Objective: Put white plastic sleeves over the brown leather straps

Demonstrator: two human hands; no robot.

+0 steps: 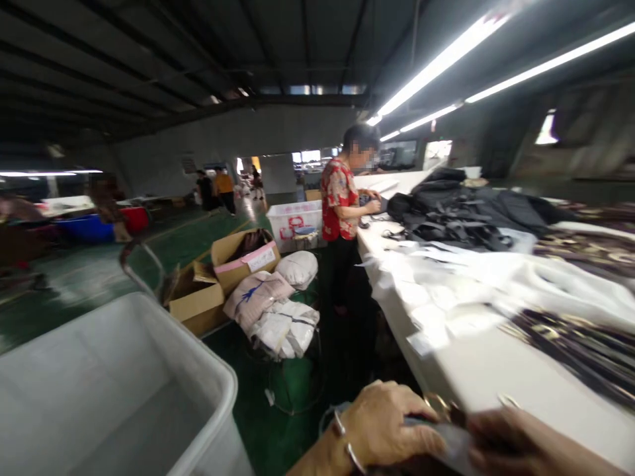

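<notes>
My left hand, with a silver bangle at its wrist, is closed at the lower middle, thumb and fingers pinching a whitish translucent piece that looks like thin plastic. Blurred by motion, my right hand is closed at the other end of that piece. Just beyond my left fingers shows a gold-coloured metal ring, partly hidden. Another ring lies by my right hand at the table edge. Dark straps with gold-coloured rings are heaped on the white table at the right.
White cloth and black straps and fabric cover the table farther off. A person in a red patterned shirt stands there. At the left are a large grey bin, cardboard boxes and wrapped bundles on the green floor.
</notes>
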